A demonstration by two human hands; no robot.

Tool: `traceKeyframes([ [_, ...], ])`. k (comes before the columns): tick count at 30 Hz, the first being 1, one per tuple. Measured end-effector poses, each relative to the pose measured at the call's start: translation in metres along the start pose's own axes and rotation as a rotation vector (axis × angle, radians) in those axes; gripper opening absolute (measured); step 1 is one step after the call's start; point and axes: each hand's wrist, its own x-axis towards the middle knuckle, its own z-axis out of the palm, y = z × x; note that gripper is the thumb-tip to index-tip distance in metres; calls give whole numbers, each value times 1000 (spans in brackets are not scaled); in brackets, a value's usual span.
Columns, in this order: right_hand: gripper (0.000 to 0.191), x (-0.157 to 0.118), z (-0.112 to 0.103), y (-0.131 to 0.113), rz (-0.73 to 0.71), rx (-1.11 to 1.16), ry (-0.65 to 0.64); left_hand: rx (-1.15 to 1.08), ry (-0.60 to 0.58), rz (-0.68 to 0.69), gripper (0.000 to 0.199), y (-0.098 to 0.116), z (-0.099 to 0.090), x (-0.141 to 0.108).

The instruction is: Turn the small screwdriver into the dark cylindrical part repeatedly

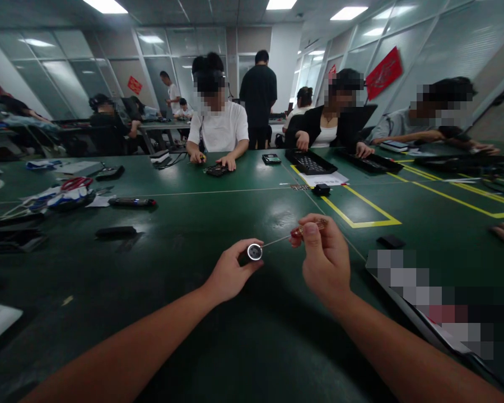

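Far right on the desk (172, 263), a black tray (315, 172) contains small light pieces in rows. A second black tray (383, 170) lies to its right, beneath a co-worker's hand (364, 150); its contents are too small to identify. At the left edge stands a dark open box (14, 240); its interior is too dark to read.

The left hand (231, 272) holds a short dark cylinder (255, 252) above the near-centre of the desk. Its grip is clamped on the cylinder, thumb below and fingers above. The right hand (325, 262) is closed on the reddish, translucent handle of a screwdriver (295, 233), thumb on top.

The screwdriver's long axis runs right to left, shaft directed left and slightly down toward the cylinder's silver rim. The tip is at the right side of the rim; whether it touches cannot be told. The cylinder's ringed end face points toward the camera, its long axis extending away from it.
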Motion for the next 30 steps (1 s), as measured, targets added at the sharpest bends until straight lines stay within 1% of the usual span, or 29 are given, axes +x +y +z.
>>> traceKeyframes([
  [4,15,-5,-3,6,-34,-151,-129,39,-23,17,35,-10,-2,-4],
  [8,14,-7,-5,10,-98,-256,-155,44,-17,32,33,-10,-2,-4],
  [14,13,-6,-5,5,-150,-388,-263,50,-13,43,34,-9,-1,-4],
  [20,10,-7,-3,-2,-153,-411,-293,65,36,39,33,-7,-2,-4],
  [23,10,-6,-4,-4,-123,-370,-368,75,58,38,32,-6,-2,-4],
  [27,11,-7,-5,-4,-66,-239,-470,79,93,32,29,-5,-2,-3],
  [28,13,-8,-5,-3,-61,-215,-470,90,101,33,29,-5,-2,-3],
  [30,23,-9,-4,-1,-51,-197,-425,120,111,40,29,-4,-2,-3],
])
